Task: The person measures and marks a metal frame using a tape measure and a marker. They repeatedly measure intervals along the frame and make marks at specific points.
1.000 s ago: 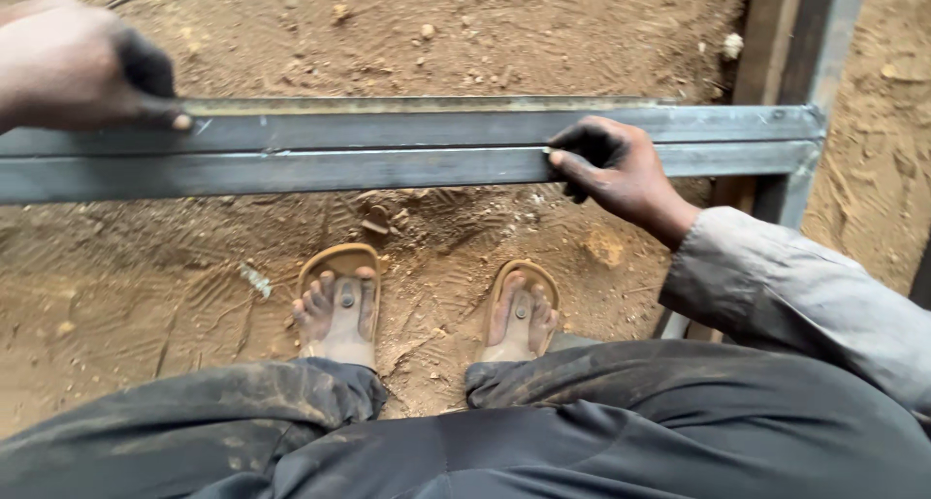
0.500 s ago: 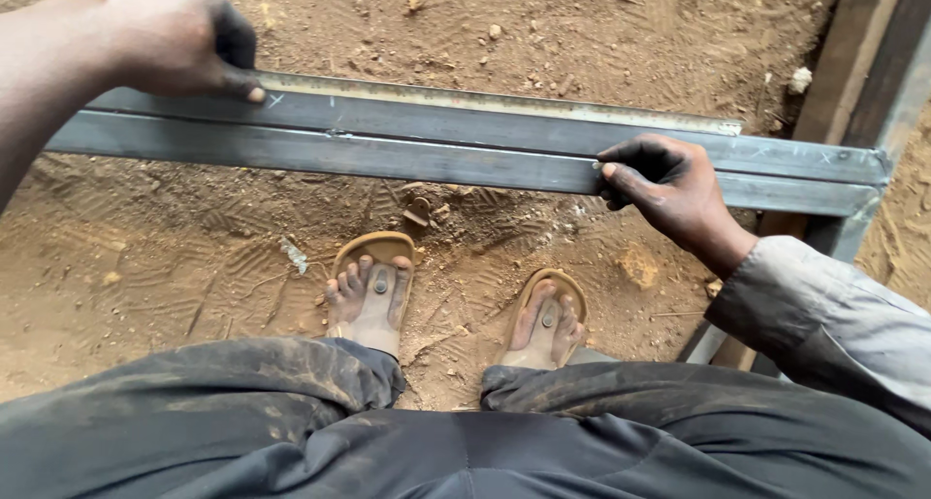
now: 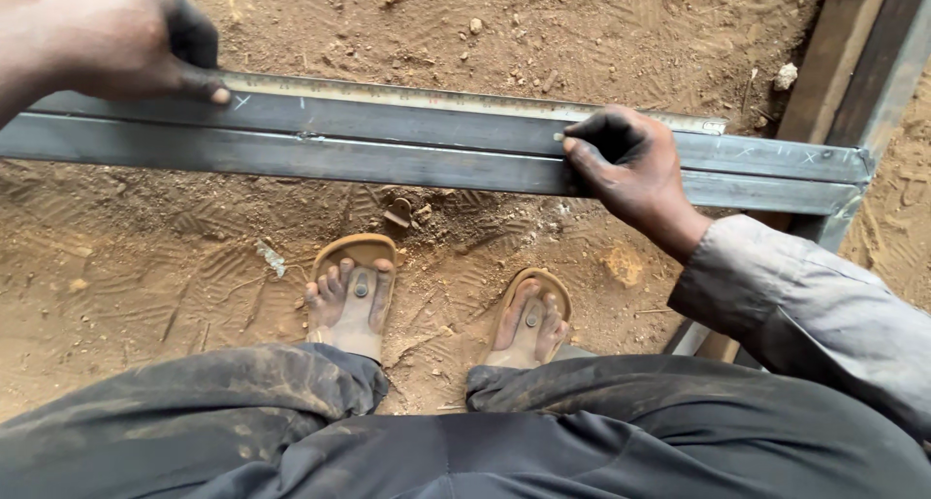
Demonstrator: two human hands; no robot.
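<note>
My left hand [image 3: 116,38] and right hand [image 3: 630,164] each press ruler [image 3: 465,99] flat along steel bar [image 3: 388,145], keeping edge aligned; fingers pinched narrow.

A long grey steel bar [image 3: 388,145] is held level above sandy ground, running from the left edge to a frame corner at the right. A pale metal ruler [image 3: 465,99] is laid flat along its far edge, touching it.

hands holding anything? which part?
Both press a long metal ruler flat on the steel bar: left hand near the ruler's left end, right hand right of its middle. Neither lifts it.
</note>
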